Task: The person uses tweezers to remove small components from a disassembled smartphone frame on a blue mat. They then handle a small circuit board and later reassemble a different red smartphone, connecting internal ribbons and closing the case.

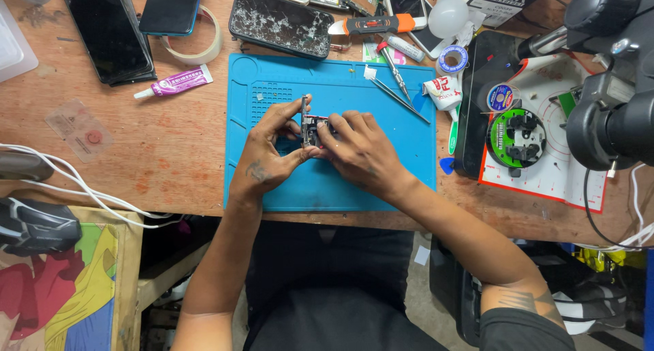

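Head view: the left hand (267, 157) and right hand (360, 152) both pinch a small circuit board (312, 128) over the blue ribbed mat (409, 167) on the wooden counter (177, 147). It looks like careful part-fitting, calling for steady fingertip pressure. Steel tweezers (398, 99) lie nearby.

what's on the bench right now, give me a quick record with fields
left hand: holds small phone part upright over the mat
right hand: fingertips pinch the same part
surface: blue work mat on wooden bench
on mat: tweezers, screwdriver
behind mat: cracked phone, tape roll, glue tube
right side: microscope
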